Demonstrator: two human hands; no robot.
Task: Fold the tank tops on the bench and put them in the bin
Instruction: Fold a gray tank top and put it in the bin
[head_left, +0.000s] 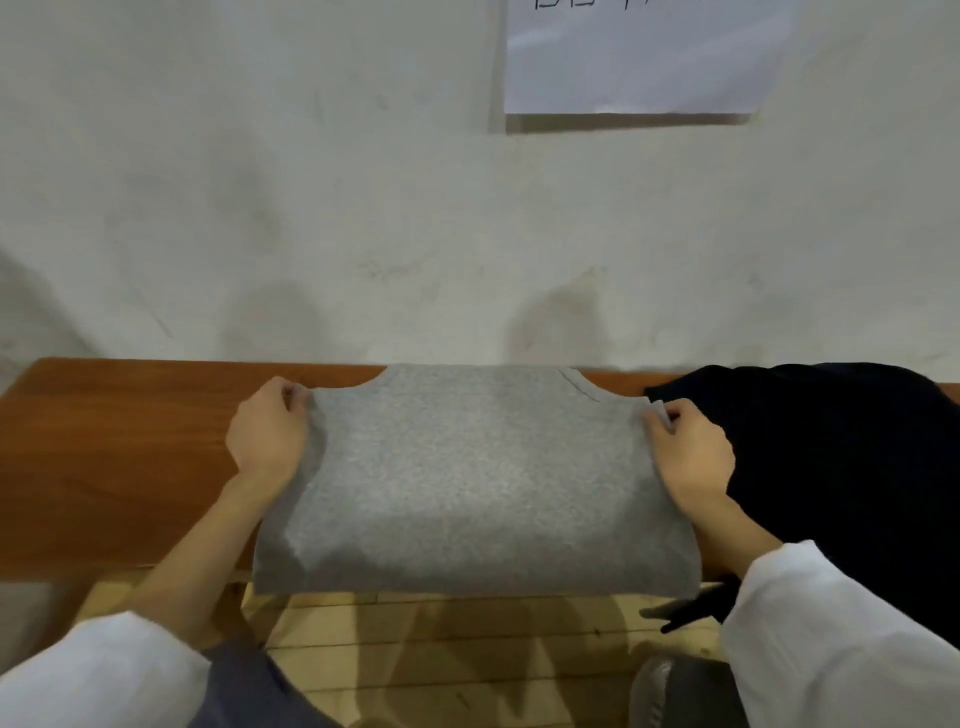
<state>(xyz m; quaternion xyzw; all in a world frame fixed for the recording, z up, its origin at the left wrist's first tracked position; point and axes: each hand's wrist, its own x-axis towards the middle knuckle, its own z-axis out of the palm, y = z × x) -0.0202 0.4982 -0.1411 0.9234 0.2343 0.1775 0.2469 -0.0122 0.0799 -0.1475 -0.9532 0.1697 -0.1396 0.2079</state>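
White sleeves (831, 623) reach forward; left hand (267, 436) and right hand (691, 452) each pinch an armhole corner of the gray tank top (478, 478), holding it taut across the tabletop (104, 441), probably squaring it for folding.

The white paper sheet (636, 57) on the wall bears dark marks, cropped and unreadable.

Paper sheet (634, 57) partly beyond top edge
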